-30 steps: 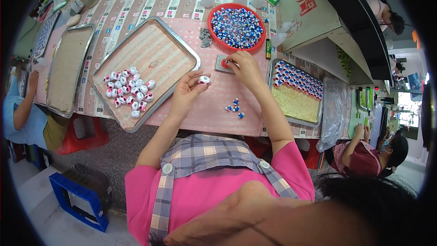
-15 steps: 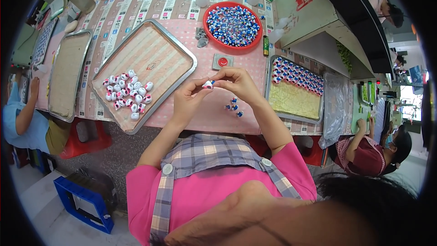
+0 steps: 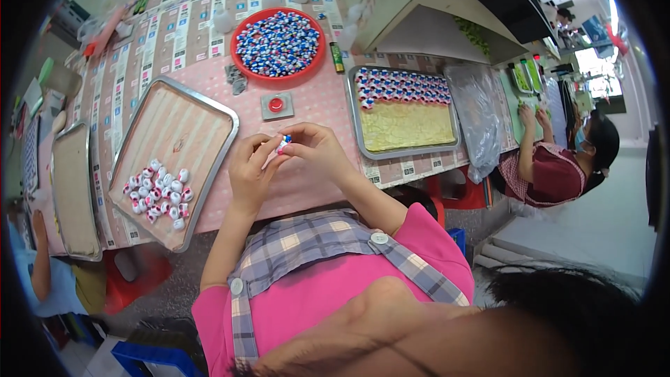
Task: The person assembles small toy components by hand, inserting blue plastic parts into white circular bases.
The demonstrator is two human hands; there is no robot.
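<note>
A small white-and-blue figurine piece [image 3: 284, 142] is pinched between the fingertips of both my hands, above the pink dotted cloth. My left hand [image 3: 252, 165] closes on it from the left, and my right hand [image 3: 315, 152] grips it from the right. Fingers cover much of the piece. Just beyond my hands sits a small square plate with a round red dish [image 3: 276, 105]. To the left, several white-and-pink rounded pieces [image 3: 159, 193] are heaped at the near end of a metal tray [image 3: 199, 101].
A red basin [image 3: 322, 56] full of small blue-and-white pieces stands farther back. At right, a lined tray [image 3: 405, 151] carries rows of assembled pieces beside a plastic bag [image 3: 474, 98]. Another tray [image 3: 75, 188] lies far left. Co-workers sit on both sides, one in a dark red top [image 3: 558, 173].
The view has swung to the right, so the table things appear farther left. Both hands still hold the small piece close together. The loose blue pieces near my right forearm no longer show.
</note>
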